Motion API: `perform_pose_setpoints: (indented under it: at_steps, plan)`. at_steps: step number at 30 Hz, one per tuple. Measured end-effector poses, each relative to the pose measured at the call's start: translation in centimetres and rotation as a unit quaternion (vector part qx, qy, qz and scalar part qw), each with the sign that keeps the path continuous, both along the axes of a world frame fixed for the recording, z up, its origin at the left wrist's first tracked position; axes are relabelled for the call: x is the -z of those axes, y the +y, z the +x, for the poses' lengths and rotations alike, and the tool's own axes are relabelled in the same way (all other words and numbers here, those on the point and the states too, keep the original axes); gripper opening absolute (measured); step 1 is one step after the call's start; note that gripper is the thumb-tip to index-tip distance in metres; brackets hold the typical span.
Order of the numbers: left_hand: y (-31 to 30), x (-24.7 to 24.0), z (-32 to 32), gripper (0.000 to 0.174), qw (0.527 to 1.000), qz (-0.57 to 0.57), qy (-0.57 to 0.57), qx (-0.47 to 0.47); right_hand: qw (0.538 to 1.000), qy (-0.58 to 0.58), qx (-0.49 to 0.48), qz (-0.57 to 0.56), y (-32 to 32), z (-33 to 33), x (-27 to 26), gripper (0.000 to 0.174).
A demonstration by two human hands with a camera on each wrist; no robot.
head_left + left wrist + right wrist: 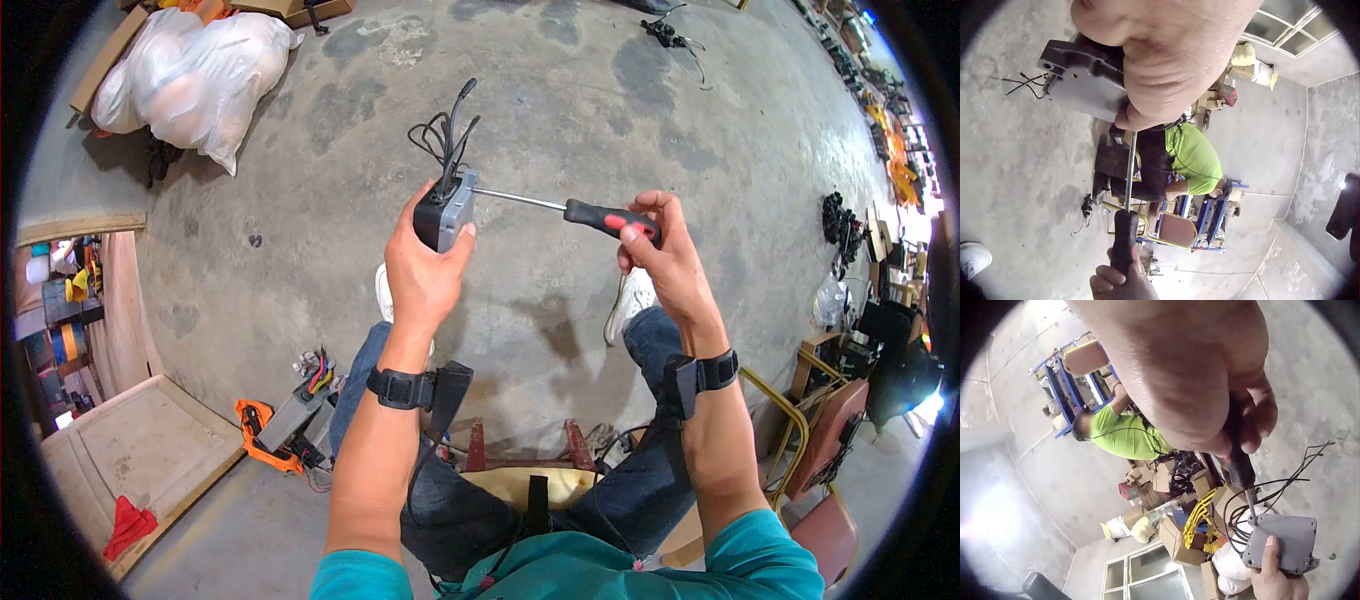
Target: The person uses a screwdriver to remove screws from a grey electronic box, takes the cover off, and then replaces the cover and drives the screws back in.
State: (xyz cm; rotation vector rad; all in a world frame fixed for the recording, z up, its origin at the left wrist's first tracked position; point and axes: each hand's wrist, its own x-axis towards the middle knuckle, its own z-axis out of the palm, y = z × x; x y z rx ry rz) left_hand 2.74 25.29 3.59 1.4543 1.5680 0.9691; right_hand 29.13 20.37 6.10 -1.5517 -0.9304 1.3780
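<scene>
My left hand (428, 275) grips a small grey and black box (459, 212) with black cables (447, 150) rising from its top. In the head view its grey face is turned to the right. My right hand (672, 250) holds a screwdriver (612, 217) by its black and red handle, fingers curled round it. The metal shaft (520, 199) points left, its tip right at the upper part of the grey face. From the right wrist, the shaft meets the grey box (1284, 540) near a corner, and the left thumb (1269, 553) presses on that face.
White plastic bags (200, 80) lie on the concrete floor at upper left. An orange tool (268, 437) and a grey device with coloured wires (300, 415) sit by my left leg. Chairs (835, 440) stand at right. Another person in a bright green shirt (1196, 159) bends over in the background.
</scene>
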Motion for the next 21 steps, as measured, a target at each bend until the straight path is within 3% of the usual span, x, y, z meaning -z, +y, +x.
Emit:
perform_pose_setpoints:
  at_steps: [5, 7, 11, 13, 16, 19, 21]
  plan:
    - [-0.07, 0.14, 0.06, 0.049, 1.000, 0.009, -0.005, 0.004, 0.997, 0.021, 0.009, -0.076, -0.04, 0.26, 0.19, 0.037]
    - [-0.09, 0.06, 0.08, 0.049, 1.000, 0.013, -0.009, 0.002, 0.998, -0.027, 0.003, 0.051, -0.18, -0.20, 0.59, 0.034]
    - [-0.03, -0.16, 0.11, 0.049, 1.000, 0.002, -0.006, -0.001, 0.997, -0.034, -0.014, 0.070, -0.07, 0.02, 0.68, 0.033]
    - [-0.03, -0.08, 0.07, 0.049, 1.000, -0.002, -0.003, -0.002, 0.999, -0.020, 0.016, -0.045, 0.05, 0.02, 0.21, 0.035]
    - [-0.04, 0.00, 0.14, 0.049, 1.000, 0.011, 0.004, 0.000, 0.999, 0.002, 0.014, -0.050, -0.03, -0.10, 0.03, 0.033]
    - [0.05, 0.02, 0.08, 0.050, 1.000, 0.006, -0.007, 0.001, 0.999, -0.031, -0.009, 0.043, -0.14, -0.28, 0.38, 0.033]
    - [0.02, -0.02, 0.07, 0.049, 1.000, 0.011, -0.003, -0.003, 0.999, -0.028, -0.006, 0.035, -0.08, -0.19, 0.39, 0.033]
